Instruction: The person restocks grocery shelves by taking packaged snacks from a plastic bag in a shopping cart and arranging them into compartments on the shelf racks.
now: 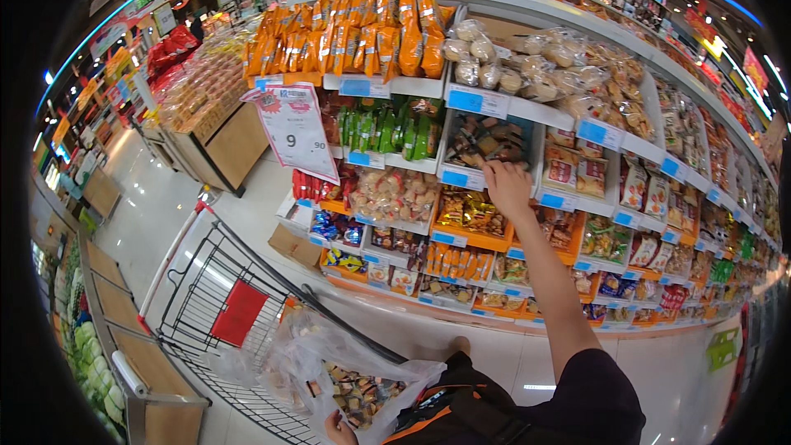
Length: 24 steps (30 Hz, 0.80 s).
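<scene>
My right hand [508, 186] reaches over the front edge of a shelf bin [536, 136] that holds small brown wrapped snacks [491, 136]. Its fingertips are at the nearest snacks; whether they pinch one cannot be made out. Low in the view, my left hand [341, 429] is at the edge of a clear plastic bag [371, 346], with the fingers curled on the film. The bag's mouth gapes, and similar small wrapped snacks [361, 398] lie inside. Part of the left hand is cut off by the picture's bottom edge.
A wire shopping cart [216, 253] with a red panel [240, 312] stands at left, close to the bag. Tiered bins hold orange packets [352, 31], green packets [392, 130] and bagged biscuits [544, 62]. A price sign [296, 130] juts out near the cart. Vegetables [93, 352] lie on a left stand.
</scene>
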Motion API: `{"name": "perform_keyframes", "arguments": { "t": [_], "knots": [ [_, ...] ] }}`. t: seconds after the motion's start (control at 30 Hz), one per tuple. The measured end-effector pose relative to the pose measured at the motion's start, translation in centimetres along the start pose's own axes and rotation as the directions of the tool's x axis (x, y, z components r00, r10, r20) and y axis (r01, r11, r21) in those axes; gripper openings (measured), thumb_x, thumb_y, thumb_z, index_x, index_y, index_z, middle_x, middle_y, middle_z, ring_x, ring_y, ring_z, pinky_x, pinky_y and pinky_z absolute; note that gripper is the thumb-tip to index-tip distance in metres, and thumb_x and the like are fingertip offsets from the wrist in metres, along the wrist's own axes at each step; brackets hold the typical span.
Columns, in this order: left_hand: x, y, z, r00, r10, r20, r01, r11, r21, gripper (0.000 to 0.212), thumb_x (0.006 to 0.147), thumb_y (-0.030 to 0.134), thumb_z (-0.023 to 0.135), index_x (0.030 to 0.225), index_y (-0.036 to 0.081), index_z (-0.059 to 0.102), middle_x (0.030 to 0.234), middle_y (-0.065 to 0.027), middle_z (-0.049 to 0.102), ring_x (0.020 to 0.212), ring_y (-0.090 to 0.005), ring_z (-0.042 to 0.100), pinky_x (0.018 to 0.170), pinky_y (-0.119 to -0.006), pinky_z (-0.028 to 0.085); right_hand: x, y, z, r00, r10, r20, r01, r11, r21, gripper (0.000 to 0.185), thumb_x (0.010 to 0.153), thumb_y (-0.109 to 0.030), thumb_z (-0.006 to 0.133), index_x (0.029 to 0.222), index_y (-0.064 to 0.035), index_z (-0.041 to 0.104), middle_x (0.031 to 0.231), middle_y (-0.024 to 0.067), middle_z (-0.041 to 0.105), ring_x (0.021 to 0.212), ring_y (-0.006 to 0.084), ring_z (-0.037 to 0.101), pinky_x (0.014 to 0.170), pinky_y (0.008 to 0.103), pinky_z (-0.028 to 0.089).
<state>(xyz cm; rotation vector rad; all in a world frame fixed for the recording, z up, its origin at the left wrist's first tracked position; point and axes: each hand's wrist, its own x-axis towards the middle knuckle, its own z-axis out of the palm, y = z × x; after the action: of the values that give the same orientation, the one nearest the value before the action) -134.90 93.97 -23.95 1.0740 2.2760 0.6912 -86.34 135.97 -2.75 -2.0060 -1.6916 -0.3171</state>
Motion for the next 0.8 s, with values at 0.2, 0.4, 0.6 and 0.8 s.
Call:
{"name": "perform_keyframes", "arguments": {
  "t": [0.2, 0.4, 0.6, 0.8],
  "knots": [
    [9.7, -14.3, 9.4, 0.989, 0.140, 0.044, -0.146, 0.956, 0.255, 0.053, 0.079, 0.020, 0.062, 0.127, -0.002, 0.052, 0.123, -0.0333, 0.050, 0.110, -0.0485, 0.051, 0.094, -0.051, 0.043, 1.3, 0.0, -1.0, 0.972, -0.137, -0.194, 0.126, 0.990, -0.067, 0.023, 0.094, -0.026, 0.054, 0.103, -0.0096, 0.068, 0.107, 0.0124, 0.064, 0.101, 0.0331, 0.057, 0.085, 0.0492, 0.045],
    [9.8, -9.5, 8.5, 0.954, 0.296, 0.040, -0.286, 0.869, 0.405, 0.096, 0.069, 0.050, 0.079, 0.144, 0.007, 0.037, 0.145, -0.0313, 0.033, 0.128, -0.0482, 0.037, 0.107, -0.056, 0.027, -15.6, -15.2, 0.4, 0.911, -0.411, 0.028, 0.288, 0.684, 0.671, 0.020, 0.088, -0.010, 0.060, 0.106, -0.0031, 0.064, 0.109, 0.0146, 0.063, 0.105, 0.0344, 0.057, 0.090, 0.0409, 0.046],
    [13.2, -0.6, 0.9, 0.864, 0.331, -0.379, -0.125, 0.871, 0.476, 0.102, 0.069, 0.029, 0.082, 0.152, 0.015, 0.025, 0.150, -0.0234, 0.029, 0.140, -0.0442, 0.024, 0.114, -0.056, 0.017, -29.5, -25.9, 9.4, 0.598, -0.722, 0.348, 0.434, 0.656, 0.617, 0.064, 0.083, -0.029, 0.069, 0.135, -0.0014, 0.046, 0.135, 0.0182, 0.047, 0.127, 0.0368, 0.042, 0.105, 0.0440, 0.034],
    [14.2, -10.5, 0.6, 0.981, -0.192, 0.006, 0.176, 0.916, 0.361, 0.075, 0.073, 0.020, 0.073, 0.141, 0.011, 0.043, 0.126, -0.0221, 0.056, 0.123, -0.0397, 0.049, 0.101, -0.049, 0.038, -36.6, -27.7, 15.9, 0.378, -0.852, 0.363, 0.737, 0.514, 0.439, 0.057, 0.076, -0.021, 0.068, 0.126, -0.0002, 0.051, 0.116, 0.0149, 0.059, 0.115, 0.0303, 0.050, 0.098, 0.0423, 0.037]
  ]
}}
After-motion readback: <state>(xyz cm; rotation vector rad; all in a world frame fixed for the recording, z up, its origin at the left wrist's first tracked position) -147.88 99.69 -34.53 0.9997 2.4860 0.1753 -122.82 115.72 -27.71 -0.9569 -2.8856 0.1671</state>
